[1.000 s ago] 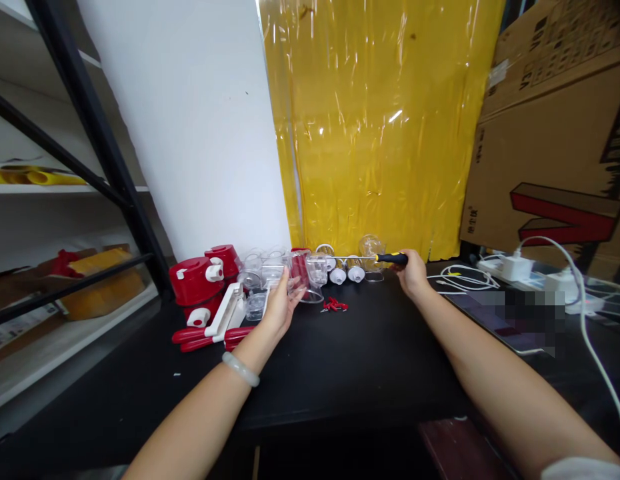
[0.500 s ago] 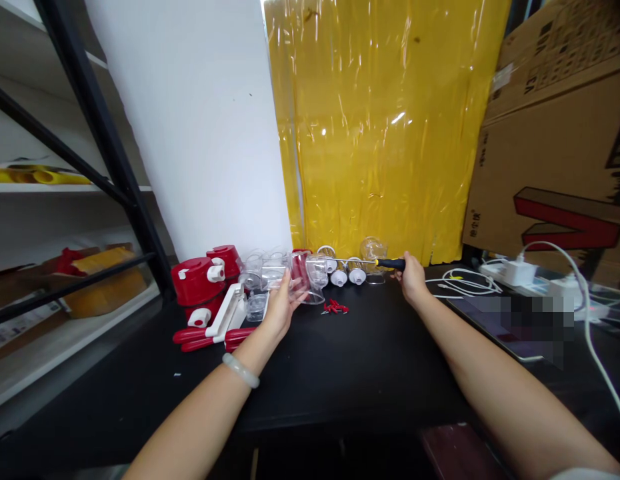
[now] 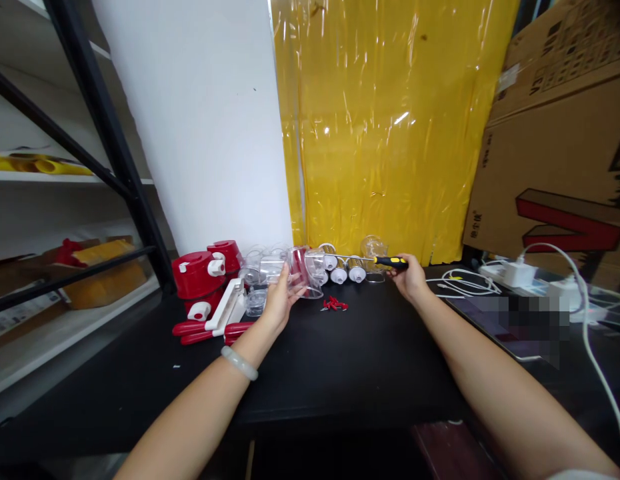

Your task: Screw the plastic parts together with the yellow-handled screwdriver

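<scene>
The fingers of the left hand (image 3: 279,299) curl around a clear plastic piece with a red section (image 3: 300,265), the thumb up along its near side and the other fingers spread beneath. The piece lies on its side in that grasp, its body reaching past the fingertips to the right. Opposite, the fingers of the right hand (image 3: 410,277) clasp the black-and-yellow handle of a screwdriver (image 3: 389,262), its shaft running level toward the clear piece's right end; whether the tip touches inside cannot be told.

Between the 2 hands, small red parts (image 3: 335,305) sit in a loose heap on a black table (image 3: 335,380). Behind the shaft stand white-ended cylinders (image 3: 339,275) and a clear rounded vessel (image 3: 374,245). Left of the left hand, whose wrist wears a pale bangle (image 3: 239,364), are a white frame (image 3: 229,309), red handles (image 3: 195,329) and red housings (image 3: 194,276).

Farther right lie a coiled white cable (image 3: 465,279) and a dark tablet (image 3: 483,321), below a cardboard box (image 3: 545,153). A yellow plastic curtain (image 3: 380,147) and a white panel (image 3: 200,140) form the backdrop.
</scene>
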Motion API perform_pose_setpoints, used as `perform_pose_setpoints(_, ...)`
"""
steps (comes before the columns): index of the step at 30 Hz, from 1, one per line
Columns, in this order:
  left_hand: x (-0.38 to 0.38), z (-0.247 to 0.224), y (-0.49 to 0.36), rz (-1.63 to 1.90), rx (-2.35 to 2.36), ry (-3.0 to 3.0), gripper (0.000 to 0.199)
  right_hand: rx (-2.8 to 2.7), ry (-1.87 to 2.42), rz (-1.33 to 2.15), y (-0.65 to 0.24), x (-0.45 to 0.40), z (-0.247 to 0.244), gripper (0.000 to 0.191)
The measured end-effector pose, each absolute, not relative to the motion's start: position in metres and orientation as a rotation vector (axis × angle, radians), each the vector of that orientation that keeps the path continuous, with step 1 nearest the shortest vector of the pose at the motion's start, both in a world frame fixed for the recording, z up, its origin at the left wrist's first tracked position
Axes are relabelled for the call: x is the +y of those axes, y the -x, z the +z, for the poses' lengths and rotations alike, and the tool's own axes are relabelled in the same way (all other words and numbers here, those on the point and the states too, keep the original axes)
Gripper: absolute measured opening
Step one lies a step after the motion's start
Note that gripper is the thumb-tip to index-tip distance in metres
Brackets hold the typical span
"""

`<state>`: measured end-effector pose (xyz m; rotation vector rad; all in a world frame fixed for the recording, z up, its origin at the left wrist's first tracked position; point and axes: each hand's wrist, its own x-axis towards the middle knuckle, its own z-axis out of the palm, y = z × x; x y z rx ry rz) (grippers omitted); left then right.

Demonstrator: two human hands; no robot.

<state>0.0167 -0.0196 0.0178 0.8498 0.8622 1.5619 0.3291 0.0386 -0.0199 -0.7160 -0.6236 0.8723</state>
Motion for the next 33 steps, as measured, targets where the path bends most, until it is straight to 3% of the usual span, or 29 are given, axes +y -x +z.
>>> perform_pose_setpoints(9, -0.018, 0.017, -0.016, 1.564, 0.873, -0.858, 0.037, -0.669, 0.790, 0.737, -0.330, 0.042, -0.026, 0.045)
perform_pose_setpoints(19, -0.017, 0.016, -0.015, 1.560, 0.876, -0.857, 0.035, -0.593, 0.651, 0.907, -0.326, 0.038, -0.017, 0.026)
perform_pose_setpoints(26, -0.018, 0.018, -0.016, 1.576, 0.884, -0.854, 0.040, -0.690, 0.767, 0.774, -0.330, 0.043, -0.025, 0.048)
perform_pose_setpoints(33, -0.018, 0.017, -0.016, 1.586, 0.881, -0.889, 0.042, -0.745, 0.838, 0.716, -0.334, 0.043, -0.029, 0.053)
